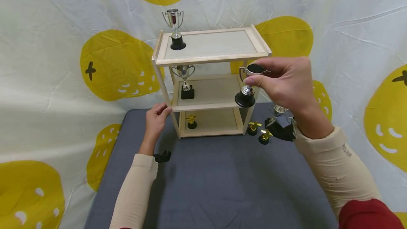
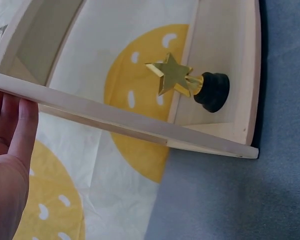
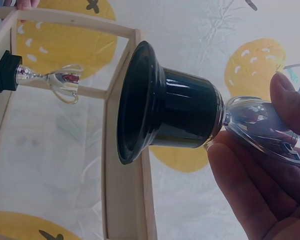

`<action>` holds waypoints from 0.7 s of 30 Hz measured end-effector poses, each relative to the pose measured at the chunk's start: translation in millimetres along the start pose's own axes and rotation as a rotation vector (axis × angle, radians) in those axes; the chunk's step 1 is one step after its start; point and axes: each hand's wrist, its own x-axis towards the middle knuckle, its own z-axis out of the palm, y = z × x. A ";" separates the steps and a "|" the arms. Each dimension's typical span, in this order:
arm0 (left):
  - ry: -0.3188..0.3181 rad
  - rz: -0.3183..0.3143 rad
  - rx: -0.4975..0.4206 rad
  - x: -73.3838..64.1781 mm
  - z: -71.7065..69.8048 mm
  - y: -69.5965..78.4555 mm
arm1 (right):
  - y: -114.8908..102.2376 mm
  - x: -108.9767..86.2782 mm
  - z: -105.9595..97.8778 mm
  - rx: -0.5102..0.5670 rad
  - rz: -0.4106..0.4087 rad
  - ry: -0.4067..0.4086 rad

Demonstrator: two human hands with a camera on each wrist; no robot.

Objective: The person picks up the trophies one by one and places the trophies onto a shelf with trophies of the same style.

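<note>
My right hand (image 1: 289,80) pinches a small silver trophy cup (image 3: 262,120) by its cup, thumb on one side and fingers on the other. Its round black base (image 1: 245,100) points downward, in front of the right side of a three-tier wooden shelf (image 1: 203,59). At the shelf's left post, by the middle tier, my left hand (image 1: 155,121) holds on with its fingertips. A silver trophy (image 1: 174,24) stands on the top tier's left. Another, square-based trophy (image 1: 187,87) is on the middle tier's left. The bottom tier bears a gold star trophy (image 2: 175,75).
Right of the shelf, two gold trophies (image 1: 253,128) stand on the grey tablecloth (image 1: 216,176). Beside them more silver trophies (image 1: 279,111) lie near my right wrist, partly hidden by it. A white cloth with yellow fruit shapes (image 1: 117,64) hangs behind.
</note>
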 end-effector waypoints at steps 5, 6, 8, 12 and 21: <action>0.001 -0.002 0.001 0.3 -0.3 -1.5 | -2.7 4.3 2.3 -0.011 -0.002 -0.006; 0.000 -0.001 0.001 0.2 -0.3 -1.6 | -3.1 5.1 2.7 -0.009 -0.001 -0.007; -0.003 -0.001 0.006 -0.1 -0.8 -1.7 | -3.3 6.5 3.7 -0.013 -0.007 -0.011; -0.008 0.000 0.024 -0.3 -1.3 -0.8 | -3.6 9.2 5.6 -0.016 -0.015 -0.008; -0.004 -0.005 0.032 0.3 -0.6 1.6 | -7.6 17.4 7.8 -0.005 -0.046 -0.017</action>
